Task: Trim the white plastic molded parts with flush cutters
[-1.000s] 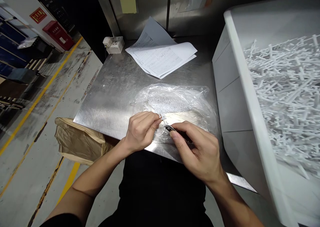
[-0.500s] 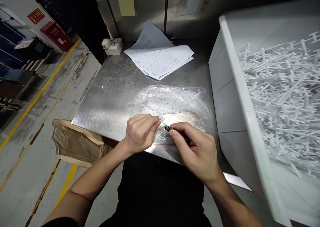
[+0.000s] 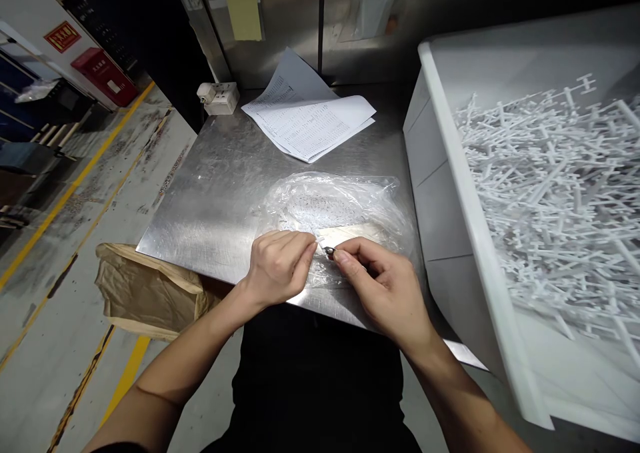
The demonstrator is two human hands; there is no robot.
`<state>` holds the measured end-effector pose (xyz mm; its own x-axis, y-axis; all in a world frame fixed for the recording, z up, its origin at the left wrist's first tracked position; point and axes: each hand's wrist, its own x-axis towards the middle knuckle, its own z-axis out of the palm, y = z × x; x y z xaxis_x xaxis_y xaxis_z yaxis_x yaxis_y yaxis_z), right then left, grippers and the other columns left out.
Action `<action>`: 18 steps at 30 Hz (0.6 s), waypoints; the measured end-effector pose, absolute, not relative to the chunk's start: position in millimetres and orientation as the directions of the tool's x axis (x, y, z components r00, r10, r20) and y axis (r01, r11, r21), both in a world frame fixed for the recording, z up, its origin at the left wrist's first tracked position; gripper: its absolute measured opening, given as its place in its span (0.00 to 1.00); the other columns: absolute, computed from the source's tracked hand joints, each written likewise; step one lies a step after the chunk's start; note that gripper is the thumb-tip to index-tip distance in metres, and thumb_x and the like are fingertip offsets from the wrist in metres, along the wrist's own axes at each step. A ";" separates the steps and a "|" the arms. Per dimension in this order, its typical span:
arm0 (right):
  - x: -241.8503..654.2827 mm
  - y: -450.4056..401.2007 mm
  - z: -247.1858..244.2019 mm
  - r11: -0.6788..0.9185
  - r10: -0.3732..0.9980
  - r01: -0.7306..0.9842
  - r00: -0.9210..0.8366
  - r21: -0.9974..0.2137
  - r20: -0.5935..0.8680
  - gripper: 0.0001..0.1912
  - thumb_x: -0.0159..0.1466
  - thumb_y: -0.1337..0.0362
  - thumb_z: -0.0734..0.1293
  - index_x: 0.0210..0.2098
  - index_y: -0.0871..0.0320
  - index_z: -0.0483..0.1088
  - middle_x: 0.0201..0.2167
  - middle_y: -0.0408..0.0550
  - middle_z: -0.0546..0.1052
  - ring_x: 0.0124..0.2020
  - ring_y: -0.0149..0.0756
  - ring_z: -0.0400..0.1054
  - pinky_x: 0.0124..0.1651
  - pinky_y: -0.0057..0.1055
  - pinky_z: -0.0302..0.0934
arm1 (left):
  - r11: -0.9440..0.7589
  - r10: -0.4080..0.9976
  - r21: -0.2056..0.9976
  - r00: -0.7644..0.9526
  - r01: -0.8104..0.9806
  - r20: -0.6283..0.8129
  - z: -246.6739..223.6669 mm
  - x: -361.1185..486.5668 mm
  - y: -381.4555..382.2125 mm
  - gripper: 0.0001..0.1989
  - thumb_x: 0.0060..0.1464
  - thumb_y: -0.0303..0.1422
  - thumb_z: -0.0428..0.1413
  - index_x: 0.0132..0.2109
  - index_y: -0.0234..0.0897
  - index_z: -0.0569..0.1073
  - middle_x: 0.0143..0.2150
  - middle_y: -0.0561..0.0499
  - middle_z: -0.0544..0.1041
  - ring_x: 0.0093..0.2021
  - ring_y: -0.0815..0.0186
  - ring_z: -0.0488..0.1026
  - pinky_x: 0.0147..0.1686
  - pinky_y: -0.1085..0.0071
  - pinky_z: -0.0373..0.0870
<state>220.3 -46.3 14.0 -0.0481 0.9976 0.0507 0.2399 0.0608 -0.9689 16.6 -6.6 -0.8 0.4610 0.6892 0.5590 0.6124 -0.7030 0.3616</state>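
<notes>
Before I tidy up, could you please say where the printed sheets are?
In the head view, the printed sheets lie far back on the metal table, just right of the socket block.

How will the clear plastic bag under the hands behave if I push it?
The clear plastic bag is probably floppy and apt to bunch up, since its thin film is already wrinkled. It may slide fairly easily, as the metal table looks smooth. Rolling or tipping seems unlikely, because it lies low and spread out.
</notes>
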 end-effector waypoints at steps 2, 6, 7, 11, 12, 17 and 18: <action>220.3 -46.3 13.5 0.053 0.998 0.247 -0.053 -0.968 0.041 0.14 0.74 0.57 0.68 0.34 0.55 0.76 0.28 0.42 0.76 0.28 0.32 0.66 0.30 0.31 0.58 | -0.699 0.694 0.370 0.459 0.611 0.555 -1.1 16.5 -6.6 0.10 0.72 0.27 0.55 0.41 0.34 0.78 0.29 0.53 0.79 0.28 0.68 0.74 0.30 0.68 0.65; 219.5 -45.4 13.2 0.061 0.997 0.249 -0.052 -0.967 0.050 0.14 0.74 0.58 0.68 0.33 0.55 0.76 0.28 0.41 0.76 0.28 0.32 0.66 0.31 0.31 0.58 | -0.697 0.698 0.379 0.454 0.609 0.554 -1.5 16.4 -6.7 0.09 0.72 0.27 0.55 0.41 0.35 0.78 0.30 0.52 0.79 0.28 0.68 0.75 0.31 0.68 0.66; 219.2 -45.2 13.4 0.066 0.997 0.248 -0.052 -0.966 0.055 0.13 0.74 0.58 0.68 0.33 0.55 0.76 0.28 0.41 0.76 0.28 0.32 0.66 0.31 0.31 0.59 | -0.696 0.700 0.384 0.453 0.607 0.552 -1.5 16.4 -6.7 0.09 0.72 0.27 0.55 0.41 0.35 0.78 0.30 0.52 0.80 0.28 0.68 0.75 0.31 0.68 0.66; 218.1 -47.2 14.5 0.117 0.993 0.239 -0.048 -0.964 0.108 0.11 0.75 0.60 0.69 0.35 0.55 0.77 0.29 0.40 0.77 0.29 0.32 0.69 0.31 0.30 0.61 | -0.688 0.712 0.413 0.442 0.597 0.546 -1.2 15.9 -6.1 0.09 0.72 0.27 0.55 0.41 0.35 0.78 0.31 0.52 0.80 0.28 0.68 0.75 0.31 0.68 0.66; 217.9 -48.3 14.5 0.140 0.990 0.237 -0.032 -0.961 0.136 0.11 0.75 0.60 0.69 0.36 0.55 0.77 0.29 0.40 0.78 0.29 0.32 0.70 0.32 0.30 0.62 | -0.687 0.713 0.422 0.438 0.591 0.547 -1.0 15.7 -5.8 0.09 0.72 0.27 0.55 0.41 0.34 0.77 0.31 0.52 0.80 0.28 0.68 0.75 0.31 0.68 0.66; 218.3 -53.8 11.4 0.253 0.952 0.309 0.089 -0.917 0.293 0.07 0.76 0.60 0.69 0.42 0.53 0.79 0.32 0.41 0.81 0.30 0.33 0.72 0.35 0.31 0.65 | -0.745 0.663 0.458 0.460 0.485 0.590 1.7 14.2 -3.4 0.08 0.73 0.27 0.54 0.43 0.34 0.77 0.31 0.51 0.80 0.29 0.68 0.74 0.32 0.69 0.68; 218.6 -54.4 10.5 0.270 0.945 0.332 0.090 -0.904 0.315 0.06 0.76 0.61 0.69 0.43 0.53 0.79 0.33 0.41 0.81 0.30 0.34 0.73 0.36 0.32 0.66 | -0.764 0.644 0.460 0.476 0.454 0.600 2.6 13.9 -3.1 0.07 0.73 0.26 0.54 0.44 0.34 0.76 0.32 0.50 0.80 0.30 0.67 0.75 0.33 0.69 0.69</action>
<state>218.6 -54.4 10.5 0.0901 0.9449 0.3149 0.3318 0.2696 -0.9040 13.9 -3.1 2.6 0.4755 0.6435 0.5998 0.4537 -0.7635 0.4595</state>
